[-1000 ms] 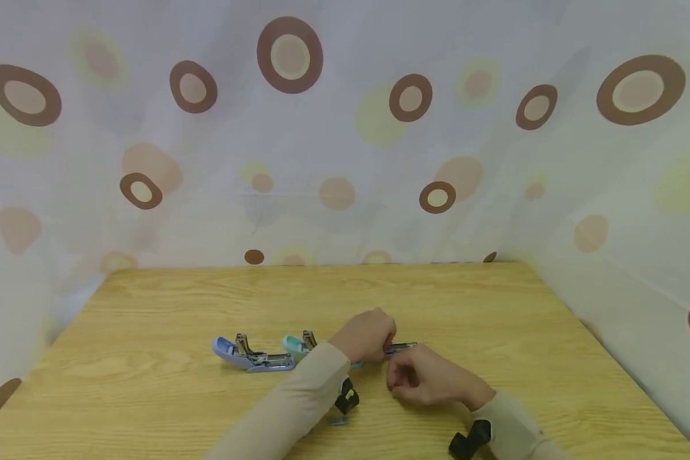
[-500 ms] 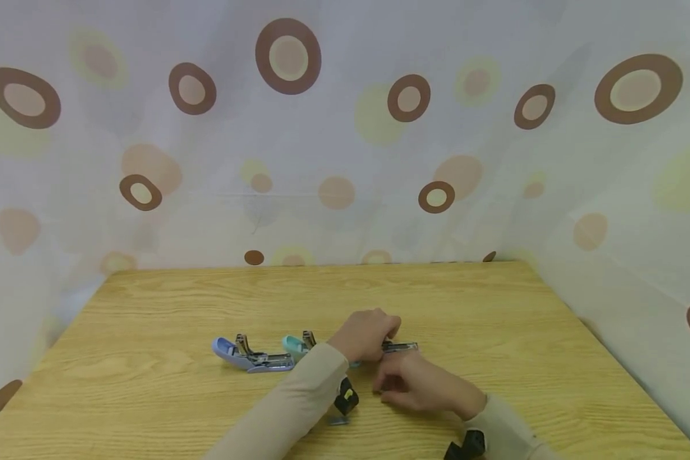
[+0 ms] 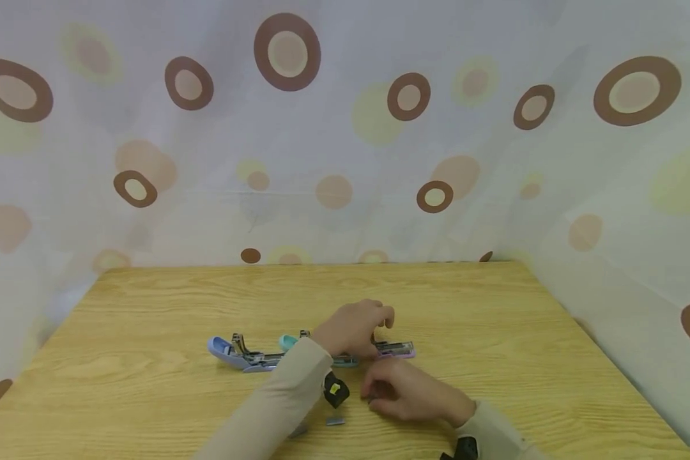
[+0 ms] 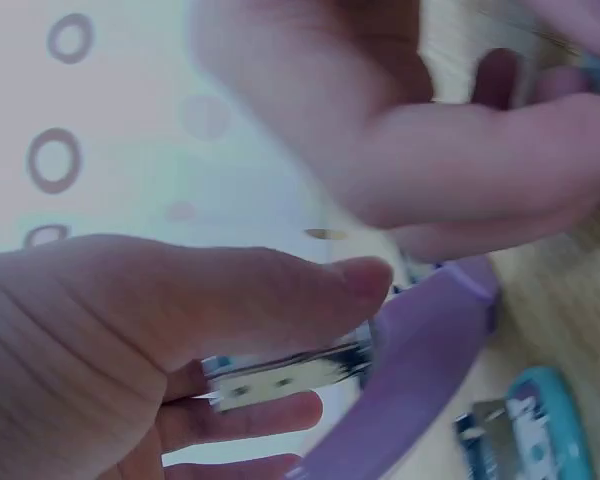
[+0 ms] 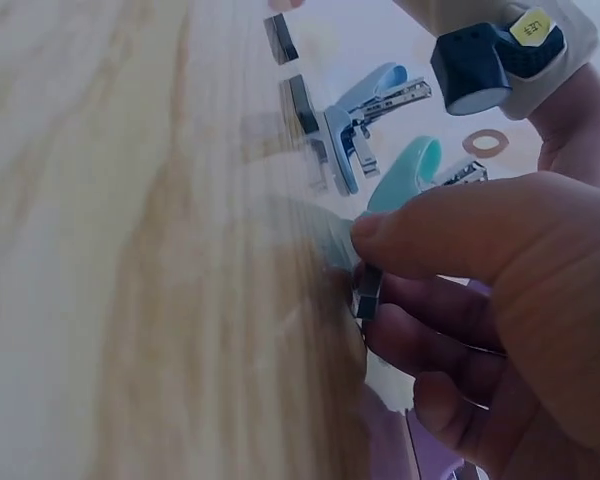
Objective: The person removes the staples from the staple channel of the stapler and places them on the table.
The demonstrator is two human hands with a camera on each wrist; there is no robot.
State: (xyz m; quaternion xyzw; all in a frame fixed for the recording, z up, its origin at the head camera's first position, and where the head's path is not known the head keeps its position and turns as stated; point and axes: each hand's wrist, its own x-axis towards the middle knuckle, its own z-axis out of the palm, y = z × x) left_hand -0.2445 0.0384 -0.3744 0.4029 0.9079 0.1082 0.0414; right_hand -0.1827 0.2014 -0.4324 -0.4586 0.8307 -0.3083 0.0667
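My left hand [image 3: 353, 329] holds an opened purple stapler [image 4: 420, 370], with thumb and fingers on either side of its raised metal part in the left wrist view. Much of that stapler is hidden behind the hand in the head view. Just nearer the person, my right hand [image 3: 405, 391] pinches a short strip of staples [image 5: 367, 298] between thumb and fingers, low over the table. Left of the hands stand an opened teal stapler [image 5: 405, 175], partly covered by the left arm in the head view, and an opened blue stapler [image 3: 230, 354].
Two more staple strips lie on the wooden table [image 3: 149, 396]: one strip [image 3: 335, 421] in front of the left wrist, another strip [image 3: 300, 430] beside the left sleeve. A patterned cloth [image 3: 333, 128] rises behind the table and along its sides.
The right hand has shifted left and toward the person, with the staple strip now in its pinch. My left hand has moved slightly left, and more of the purple stapler shows.
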